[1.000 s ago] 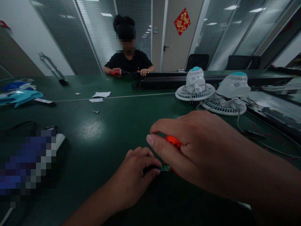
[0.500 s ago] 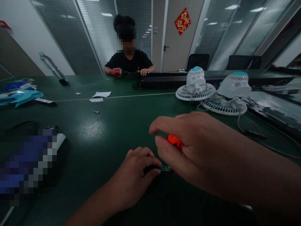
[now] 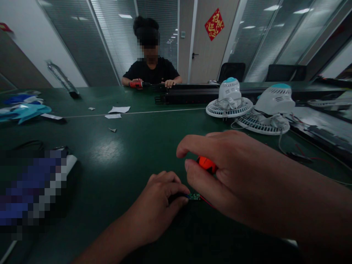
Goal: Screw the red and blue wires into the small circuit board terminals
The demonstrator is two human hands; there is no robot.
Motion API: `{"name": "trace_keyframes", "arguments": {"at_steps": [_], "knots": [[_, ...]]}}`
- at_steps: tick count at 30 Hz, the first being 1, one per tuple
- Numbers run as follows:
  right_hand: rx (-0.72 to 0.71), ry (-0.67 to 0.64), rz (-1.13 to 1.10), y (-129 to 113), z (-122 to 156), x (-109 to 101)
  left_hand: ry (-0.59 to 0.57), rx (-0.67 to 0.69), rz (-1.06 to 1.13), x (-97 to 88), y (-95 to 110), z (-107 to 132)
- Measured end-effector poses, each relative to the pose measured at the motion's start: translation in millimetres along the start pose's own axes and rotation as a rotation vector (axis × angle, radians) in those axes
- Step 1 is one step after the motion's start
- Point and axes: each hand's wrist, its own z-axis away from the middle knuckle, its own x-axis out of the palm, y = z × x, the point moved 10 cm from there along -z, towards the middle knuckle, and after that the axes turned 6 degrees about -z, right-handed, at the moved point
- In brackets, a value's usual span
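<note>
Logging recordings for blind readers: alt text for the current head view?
The wearer's left hand pinches one end of a green circuit board; the right hand grips a partly hidden orange object. Across the table, a person holds a red tool.

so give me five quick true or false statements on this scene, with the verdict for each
1. The left hand has its thumb and fingertips at one end of a small green circuit board. True.
2. The left hand also holds the orange object. False: it is in the right hand.
3. Two white fan units with blue tops stand on the table. True.
4. The co-worker is holding a green tool. False: the power tool is red.
5. A red diamond-shaped sign hangs on the door. True.
</note>
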Motion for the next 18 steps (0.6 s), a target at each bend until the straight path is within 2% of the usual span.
{"name": "trace_keyframes", "arguments": {"at_steps": [6,15,18], "knots": [[0.031,-0.039,-0.018,0.5,-0.6,0.1,-0.001,0.005,0.006,1.2,0.6,1.7],[0.007,0.043,0.059,-2.1,-3.0,-4.0,-0.017,0.069,0.116,-0.5,9.2,2.6],[0.016,0.053,0.071,-2.5,-4.0,-3.6,0.006,0.059,0.093,0.2,5.5,2.8]]}}
